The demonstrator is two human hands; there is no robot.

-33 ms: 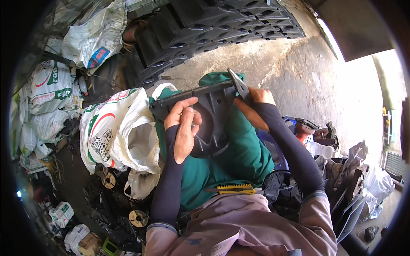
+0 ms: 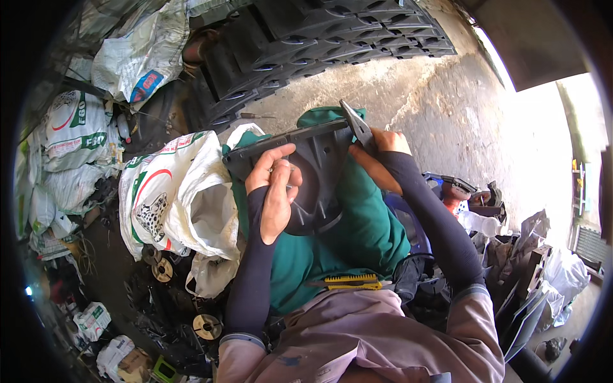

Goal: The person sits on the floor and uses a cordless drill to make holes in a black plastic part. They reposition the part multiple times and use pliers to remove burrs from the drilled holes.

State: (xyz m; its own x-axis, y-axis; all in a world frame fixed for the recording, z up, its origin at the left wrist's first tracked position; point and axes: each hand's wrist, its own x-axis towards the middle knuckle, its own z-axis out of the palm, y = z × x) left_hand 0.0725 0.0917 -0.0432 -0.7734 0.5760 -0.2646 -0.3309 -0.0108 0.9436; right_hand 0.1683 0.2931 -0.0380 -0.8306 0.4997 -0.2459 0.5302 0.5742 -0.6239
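A black moulded plastic part (image 2: 329, 163) with a straight top edge and a rounded lower end rests across my lap, over green trousers (image 2: 370, 217). My left hand (image 2: 274, 191) is over the part's left side, fingers curled in a pinch. Something small and shiny shows at the fingertips, too small to name. At the upper right corner my right hand (image 2: 386, 153) is closed on metal pliers (image 2: 357, 127), whose jaws point up and left past the part's edge. Most of the pliers' handles are hidden in that hand.
A yellow utility knife (image 2: 352, 281) lies on my lap. An open white woven sack (image 2: 204, 210) stands at my left; more sacks (image 2: 76, 134) lie beyond. Stacked black plastic panels (image 2: 306, 48) are ahead. A red and black power tool (image 2: 454, 191) sits at my right.
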